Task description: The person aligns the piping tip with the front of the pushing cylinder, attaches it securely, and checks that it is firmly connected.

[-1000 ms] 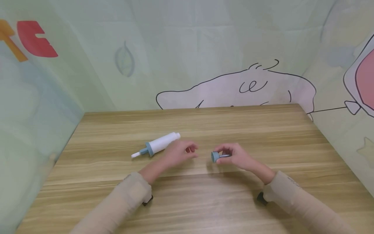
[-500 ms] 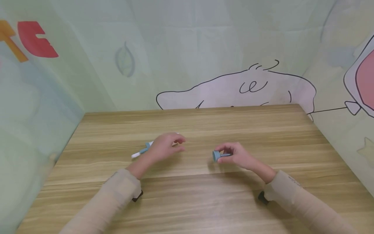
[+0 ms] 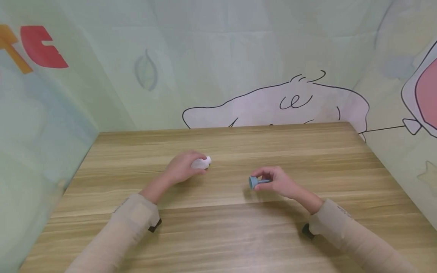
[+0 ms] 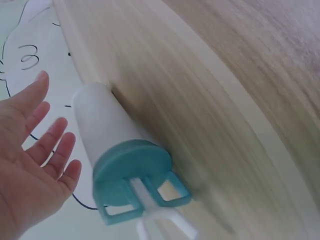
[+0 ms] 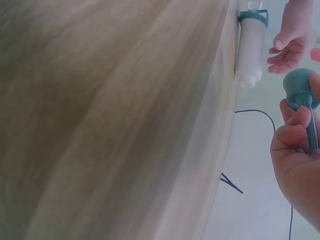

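A large plastic syringe (image 4: 107, 122) lies on the wooden table. It has a white barrel, a teal collar with two finger loops and a white plunger end. My left hand (image 3: 182, 167) is over it in the head view, hiding all but the barrel's tip. From the left wrist, that hand (image 4: 37, 160) appears with fingers spread beside the barrel, apart from it. Farther right, my right hand (image 3: 276, 182) pinches the thin stem of a small teal funnel-shaped piece (image 3: 253, 182), wide end facing left. The right wrist view shows this teal piece (image 5: 299, 87) with fingertips round its stem.
The wooden table (image 3: 225, 235) meets a printed cloth backdrop (image 3: 218, 68) along its far edge. More cloth hangs at the left and right sides. Both forearms, in beige sleeves, come in from the near side.
My left hand has moved left and slightly away from me, passing over the syringe, and now covers its collar and plunger end. My right hand has stayed almost still with the teal piece.
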Available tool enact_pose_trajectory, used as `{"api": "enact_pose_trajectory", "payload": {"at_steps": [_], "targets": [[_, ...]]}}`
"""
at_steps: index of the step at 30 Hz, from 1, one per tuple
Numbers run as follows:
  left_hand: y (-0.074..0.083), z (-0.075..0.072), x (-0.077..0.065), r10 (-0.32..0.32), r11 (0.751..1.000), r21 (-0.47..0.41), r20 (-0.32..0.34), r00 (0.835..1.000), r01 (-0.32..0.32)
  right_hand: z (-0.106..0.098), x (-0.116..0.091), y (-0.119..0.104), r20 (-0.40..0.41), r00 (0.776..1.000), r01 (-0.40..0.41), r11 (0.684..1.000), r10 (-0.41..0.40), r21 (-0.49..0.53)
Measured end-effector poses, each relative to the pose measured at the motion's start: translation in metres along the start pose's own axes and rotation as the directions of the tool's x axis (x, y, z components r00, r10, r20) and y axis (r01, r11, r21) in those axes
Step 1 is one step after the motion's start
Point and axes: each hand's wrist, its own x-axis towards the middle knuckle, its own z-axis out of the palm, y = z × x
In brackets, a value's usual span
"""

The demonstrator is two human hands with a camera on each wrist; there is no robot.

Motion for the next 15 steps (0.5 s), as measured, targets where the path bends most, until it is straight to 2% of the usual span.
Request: {"api": "enact_pose_trajectory", "payload": {"at_steps": [8,15], "targets": [[-0.011,0.001,0.001,-0.048,0.999,0.013,0.028,0.998,0.047,0.000,-0.001,0.001,-0.006,1.000,0.019,1.000,-0.019,0.004],[-0.019,0.002,0.002,-0.033,0.998,0.056,0.067,0.997,0.029,0.000,0.000,0.003,-0.021,1.000,0.012,1.000,-0.012,-0.005]]}}
